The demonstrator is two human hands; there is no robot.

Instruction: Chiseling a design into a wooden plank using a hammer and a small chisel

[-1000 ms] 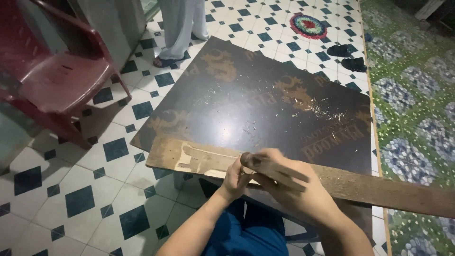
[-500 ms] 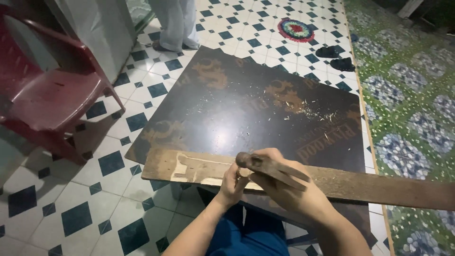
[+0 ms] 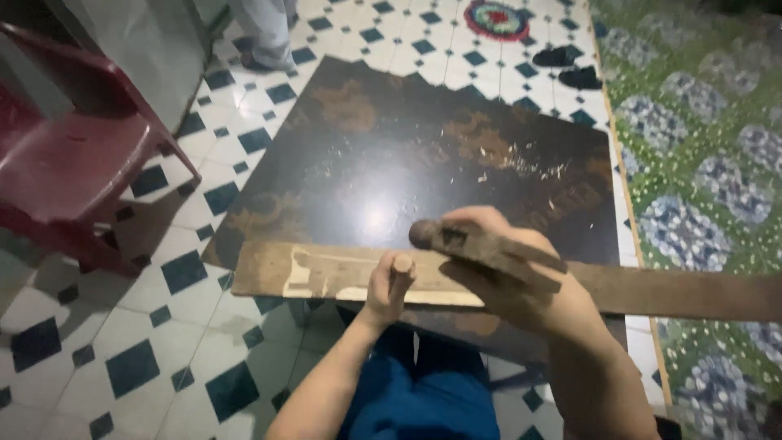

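A long worn wooden plank lies across the near edge of a dark square board on the tiled floor. My left hand is closed round a short wooden peg or handle standing on the plank. Above the plank, my right hand grips a wooden tool with a rounded end pointing left. Pale scraped patches show on the plank to the left of my hands. Fine wood shavings lie scattered on the dark board.
A red plastic chair stands at the left. Another person's legs are at the top left. Dark sandals and a round mat lie at the top. A green patterned mat runs along the right.
The view has tilted down and closer. My right hand has lifted the wooden tool slightly, and my left hand now grips the peg upright on the plank.
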